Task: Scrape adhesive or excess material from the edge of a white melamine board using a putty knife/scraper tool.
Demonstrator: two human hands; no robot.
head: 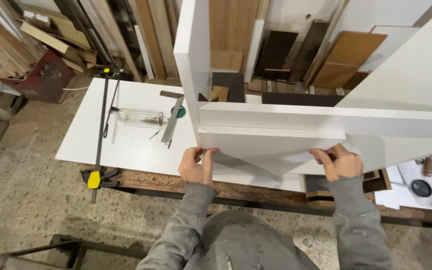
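My left hand (197, 166) pinches lower left corner of white panel (271, 145), fingers curled shut over edge; right hand (340, 162) grips same panel's lower right edge. Panel sits centre frame, flush under white cabinet frame (326, 117). I judge: keep both grips level, press panel square against frame, thumbs clear of seam. Bar clamp (98, 145), clear bottle (141, 118), metal square (172, 120) lie left on white tabletop (126, 145), well apart.

Two grey-sleeved forearms rising from the lower middle of the frame, left hand (197, 166) at centre with fingers curled in a pinching grip, right hand (340, 162) right of centre, fingers likewise curled closed
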